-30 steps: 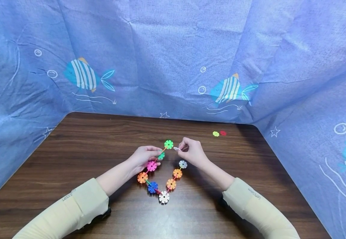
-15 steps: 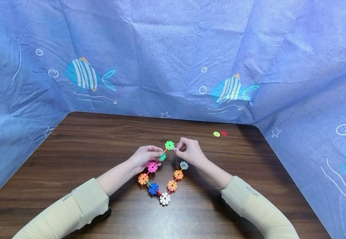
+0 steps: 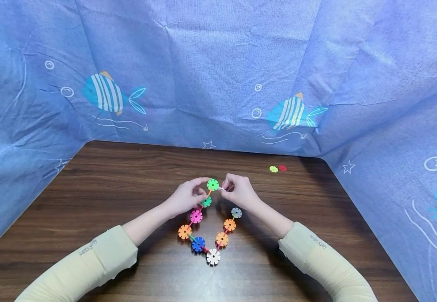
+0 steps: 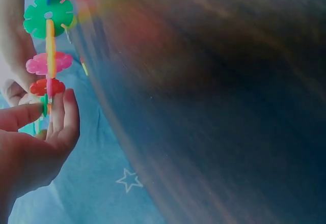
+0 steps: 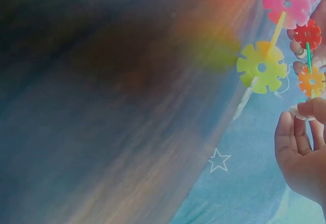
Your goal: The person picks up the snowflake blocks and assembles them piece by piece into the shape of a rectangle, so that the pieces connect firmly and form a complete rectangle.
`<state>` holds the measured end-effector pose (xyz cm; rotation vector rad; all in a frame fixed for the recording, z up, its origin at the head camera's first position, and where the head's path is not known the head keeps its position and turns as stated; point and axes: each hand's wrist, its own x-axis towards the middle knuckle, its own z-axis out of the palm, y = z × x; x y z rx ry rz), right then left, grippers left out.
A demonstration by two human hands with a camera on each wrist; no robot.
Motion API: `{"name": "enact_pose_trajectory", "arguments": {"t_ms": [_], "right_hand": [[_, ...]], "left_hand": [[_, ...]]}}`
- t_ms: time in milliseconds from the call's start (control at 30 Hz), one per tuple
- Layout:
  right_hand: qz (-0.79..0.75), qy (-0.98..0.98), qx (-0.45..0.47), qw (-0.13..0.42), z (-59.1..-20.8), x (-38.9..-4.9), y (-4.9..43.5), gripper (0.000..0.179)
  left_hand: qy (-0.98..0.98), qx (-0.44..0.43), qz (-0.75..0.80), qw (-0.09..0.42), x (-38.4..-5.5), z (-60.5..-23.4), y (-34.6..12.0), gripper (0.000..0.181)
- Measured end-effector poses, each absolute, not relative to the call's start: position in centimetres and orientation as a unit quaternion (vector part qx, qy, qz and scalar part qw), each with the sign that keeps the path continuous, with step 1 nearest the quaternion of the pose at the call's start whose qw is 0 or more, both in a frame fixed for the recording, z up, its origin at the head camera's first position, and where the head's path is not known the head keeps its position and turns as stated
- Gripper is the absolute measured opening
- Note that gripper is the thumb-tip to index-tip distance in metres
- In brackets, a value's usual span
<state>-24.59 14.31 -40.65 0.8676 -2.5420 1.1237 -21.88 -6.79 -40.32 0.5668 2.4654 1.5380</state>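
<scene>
A chain of notched snowflake discs in several colours curves over the table in the head view, with a pink disc (image 3: pixel 196 216), a blue disc (image 3: pixel 198 244) and a white disc (image 3: pixel 213 256) along it. My left hand (image 3: pixel 184 197) pinches the chain's upper left end, thumb by the teal-green disc (image 3: pixel 206 201) and fingertips at the bright green disc (image 3: pixel 212 184). Between thumb and finger, my right hand (image 3: pixel 241 192) pinches a small white snowflake disc (image 3: pixel 220 188), edge-on against the bright green disc's right rim. The chain's other end, a grey disc (image 3: pixel 236 213), lies below the right hand.
A yellow disc (image 3: pixel 273 169) and a red disc (image 3: pixel 282 168) lie at the back right of the brown wooden table (image 3: pixel 128 167). Behind the table's far edge hangs a blue fish-print cloth (image 3: pixel 211 84).
The white disc in my right hand has come leftward to the bright green disc's rim. My left fingers have shifted up to that disc, and the lower chain has slid right and nearer.
</scene>
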Motion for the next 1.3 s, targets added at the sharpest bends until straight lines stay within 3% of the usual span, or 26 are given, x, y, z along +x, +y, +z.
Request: {"name": "enact_pose_trajectory", "arguments": {"t_ms": [200,533,800,1300], "right_hand": [[0.386,-0.864,0.299,0.120,-40.7,-24.7,14.5,0.016],[0.344,-0.873,0.307,0.160,-40.7,-25.3,14.4,0.017],[0.349,-0.864,0.308,0.193,-40.7,-25.6,14.3,0.014],[0.326,-0.842,0.358,0.237,-40.6,-25.3,14.5,0.015]], "left_hand": [[0.862,0.225,0.451,0.051,-22.4,-39.9,-6.9,0.049],[0.859,0.193,0.475,0.009,-24.1,-39.0,-6.3,0.025],[0.813,0.142,0.563,0.041,-25.3,-39.3,-5.9,0.021],[0.805,0.162,0.568,0.059,-25.7,-39.4,-5.8,0.016]]}}
